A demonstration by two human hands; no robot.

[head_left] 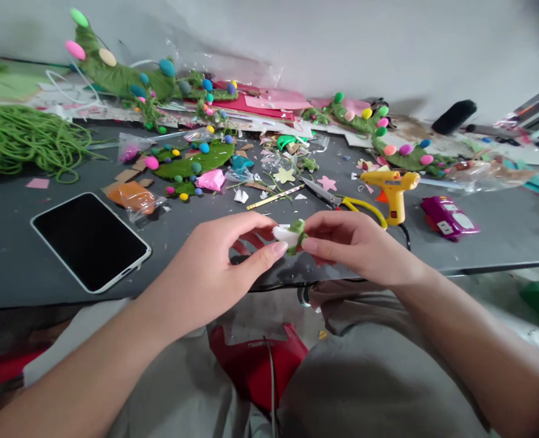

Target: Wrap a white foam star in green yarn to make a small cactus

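Forearms [105, 356] cropped, left hand [212, 258] and right hand [361, 246] pinch a half-hidden white-green piece [286, 236].

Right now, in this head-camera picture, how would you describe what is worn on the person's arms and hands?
The left hand and right hand are ungloved, with no ring or bracelet visible. The left forearm and right forearm are bare, with no sleeve or watch showing.

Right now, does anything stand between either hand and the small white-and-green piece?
Nothing visible: the left hand holds the small white-and-green piece by its white part, the right hand by its green part.
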